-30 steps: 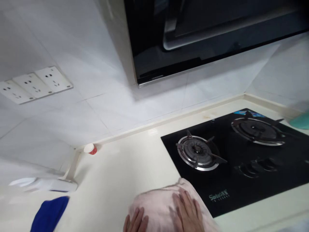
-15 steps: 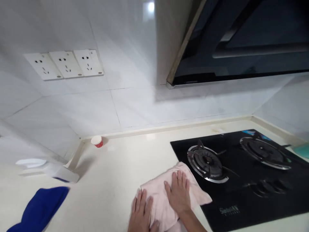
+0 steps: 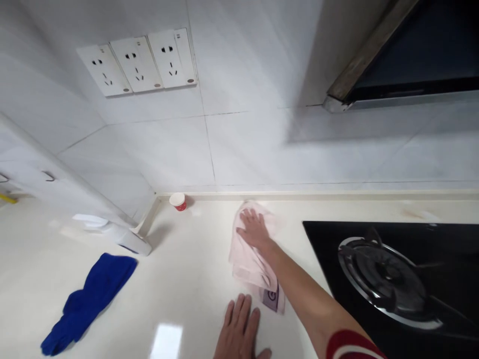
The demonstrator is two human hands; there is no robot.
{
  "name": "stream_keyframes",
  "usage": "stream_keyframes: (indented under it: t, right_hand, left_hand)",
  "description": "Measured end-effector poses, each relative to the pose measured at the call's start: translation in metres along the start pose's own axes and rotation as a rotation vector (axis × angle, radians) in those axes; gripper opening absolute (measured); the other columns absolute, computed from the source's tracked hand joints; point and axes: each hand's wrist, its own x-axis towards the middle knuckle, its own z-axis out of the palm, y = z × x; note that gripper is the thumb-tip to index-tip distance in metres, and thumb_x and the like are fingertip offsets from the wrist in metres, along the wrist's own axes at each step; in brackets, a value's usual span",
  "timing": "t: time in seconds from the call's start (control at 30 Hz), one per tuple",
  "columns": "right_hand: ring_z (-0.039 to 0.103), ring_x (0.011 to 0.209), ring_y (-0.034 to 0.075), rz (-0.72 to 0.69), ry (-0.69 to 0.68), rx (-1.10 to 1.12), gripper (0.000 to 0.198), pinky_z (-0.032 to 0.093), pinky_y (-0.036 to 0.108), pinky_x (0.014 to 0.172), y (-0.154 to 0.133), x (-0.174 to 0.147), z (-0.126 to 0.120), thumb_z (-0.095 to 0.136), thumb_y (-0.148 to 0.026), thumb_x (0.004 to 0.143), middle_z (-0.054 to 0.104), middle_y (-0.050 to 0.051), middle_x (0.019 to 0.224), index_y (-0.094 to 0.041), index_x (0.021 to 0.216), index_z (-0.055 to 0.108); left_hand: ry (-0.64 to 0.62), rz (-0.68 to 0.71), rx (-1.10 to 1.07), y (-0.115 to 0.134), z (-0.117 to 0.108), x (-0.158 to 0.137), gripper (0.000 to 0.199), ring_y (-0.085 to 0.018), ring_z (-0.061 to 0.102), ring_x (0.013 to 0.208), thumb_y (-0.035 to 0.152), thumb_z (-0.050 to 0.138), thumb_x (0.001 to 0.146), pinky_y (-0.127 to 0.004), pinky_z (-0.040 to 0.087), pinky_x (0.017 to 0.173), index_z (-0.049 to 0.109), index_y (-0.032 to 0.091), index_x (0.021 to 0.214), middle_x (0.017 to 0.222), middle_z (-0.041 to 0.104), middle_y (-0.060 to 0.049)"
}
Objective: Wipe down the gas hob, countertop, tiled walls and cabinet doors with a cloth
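My right hand lies flat with fingers spread on a pale pink cloth, pressing it to the white countertop near the back wall. The cloth trails toward me, and a dark printed patch shows at its near corner. My left hand rests on the counter just below the cloth, apart from it, fingers stretched out and holding nothing. Right of my forearm lies the black gas stove with a round burner.
A red and white paper cup stands by the back corner. Farther left are a white bottle lying on its side and a blue cloth. Wall sockets sit above; a dark range hood overhangs the right.
My right hand has slid the pink cloth away from the stove, leftward and back toward the wall. My left hand has come off the cloth onto the counter. The view has shifted left.
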Motion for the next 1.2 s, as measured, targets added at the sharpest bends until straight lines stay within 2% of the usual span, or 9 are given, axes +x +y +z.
stream_keyframes:
  t: [0.17,0.3,0.4,0.53,0.7,0.87,1.0,1.1,1.2]
  right_hand:
    - [0.002,0.156,0.026,-0.407,-0.113,0.048,0.072,0.0,0.055,0.125,-0.111,-0.036,0.025,0.043,-0.06,0.096,0.02,0.004,0.166,-0.024,0.156,0.033]
    - [0.007,0.155,0.017,-0.579,-0.15,0.057,0.062,0.005,0.048,0.127,-0.137,-0.084,0.035,0.038,-0.057,0.099,0.027,-0.002,0.164,-0.03,0.154,0.036]
    - [0.011,0.155,0.02,-0.445,-0.093,0.059,0.054,0.008,0.05,0.127,-0.101,-0.094,0.027,0.034,-0.051,0.102,0.028,-0.005,0.164,-0.033,0.153,0.038]
    - [0.008,0.155,0.031,-0.091,0.045,0.041,0.057,0.007,0.058,0.125,-0.012,-0.109,0.009,0.034,-0.046,0.101,0.021,0.001,0.166,-0.026,0.154,0.039]
    - [0.01,0.155,0.03,0.144,0.147,-0.021,0.056,0.008,0.055,0.126,0.048,-0.186,0.004,0.03,-0.039,0.101,0.021,0.003,0.166,-0.019,0.153,0.041]
    - [0.017,0.154,0.026,0.18,0.387,-0.098,0.052,0.015,0.051,0.125,0.036,-0.307,0.043,0.03,-0.038,0.103,0.034,0.003,0.161,-0.018,0.149,0.045]
    - [0.017,0.154,0.028,0.221,0.449,-0.06,0.057,0.018,0.056,0.123,0.014,-0.393,0.082,0.034,-0.042,0.101,0.035,0.005,0.16,-0.02,0.154,0.032]
    - [0.018,0.153,0.035,0.331,0.444,0.022,0.069,0.024,0.064,0.117,-0.01,-0.419,0.098,0.034,-0.05,0.099,0.036,0.011,0.159,-0.018,0.158,0.02]
    - [0.017,0.15,0.045,0.432,0.464,-0.016,0.08,0.023,0.074,0.11,-0.043,-0.403,0.1,0.041,-0.06,0.091,0.034,0.018,0.157,-0.015,0.155,0.027]
  left_hand:
    - [-0.08,-0.076,-0.145,0.003,-0.01,0.002,0.074,-0.033,0.037,0.145,0.056,0.056,0.09,-0.053,0.037,0.116,0.034,0.024,0.154,0.158,0.041,-0.012]
    - [-0.131,-0.164,-0.294,0.008,-0.024,0.011,0.061,-0.03,0.054,0.121,0.052,0.063,0.087,-0.048,0.048,0.102,0.048,0.03,0.142,0.137,0.059,-0.007]
    - [-0.143,-0.159,-0.324,0.009,-0.037,0.018,0.055,-0.028,0.056,0.111,0.041,0.066,0.087,-0.049,0.049,0.099,0.051,0.025,0.137,0.128,0.061,-0.008]
    - [-0.078,-0.065,-0.284,0.005,-0.045,0.023,0.051,-0.03,0.053,0.117,0.035,0.066,0.087,-0.05,0.046,0.103,0.053,0.018,0.133,0.128,0.059,-0.013]
    - [-0.017,-0.034,-0.236,0.002,-0.04,0.025,0.05,-0.03,0.054,0.118,0.036,0.064,0.088,-0.052,0.048,0.103,0.055,0.015,0.133,0.127,0.059,-0.016]
    - [0.009,0.069,-0.159,-0.006,-0.043,0.007,0.05,-0.032,0.051,0.126,0.031,0.065,0.087,-0.052,0.047,0.106,0.057,0.015,0.133,0.138,0.056,-0.016]
    - [-0.017,0.105,-0.022,-0.036,-0.066,-0.048,0.053,-0.035,0.037,0.143,0.031,0.065,0.086,-0.053,0.042,0.11,0.056,0.021,0.137,0.154,0.043,-0.014]
    - [-0.035,0.044,0.092,-0.06,-0.084,-0.094,0.058,-0.036,0.028,0.149,0.034,0.061,0.091,-0.051,0.038,0.111,0.048,0.022,0.146,0.161,0.033,-0.016]
    - [-0.066,0.005,0.152,-0.071,-0.093,-0.12,0.064,-0.037,0.024,0.152,0.037,0.059,0.093,-0.05,0.034,0.112,0.04,0.024,0.152,0.164,0.028,-0.016]
